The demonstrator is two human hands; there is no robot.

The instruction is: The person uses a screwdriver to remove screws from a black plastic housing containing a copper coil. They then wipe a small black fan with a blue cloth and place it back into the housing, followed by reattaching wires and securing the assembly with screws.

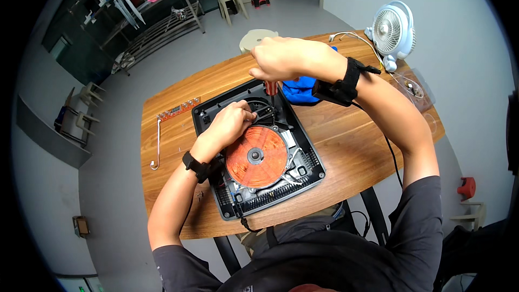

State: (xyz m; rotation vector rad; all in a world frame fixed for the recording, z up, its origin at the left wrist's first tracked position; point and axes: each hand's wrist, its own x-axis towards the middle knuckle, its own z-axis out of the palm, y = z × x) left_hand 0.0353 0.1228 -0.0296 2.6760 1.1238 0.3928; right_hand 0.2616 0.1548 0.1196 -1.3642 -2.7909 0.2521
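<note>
The opened cooker (270, 197) lies in the middle of the table (351, 135), its copper coil (272, 158) bared, and your right hand (286, 58) is closed on the upright red screwdriver (271, 87) over its far end. Your left hand (232, 121), apart from the right, touches the black fan part (264, 112) beyond the coil, though whether it grips you cannot tell. Left of the cooker lies a circuit strip (175, 111); to the right, a blue cloth (300, 92) and, farther off, a desk fan (390, 32).
</note>
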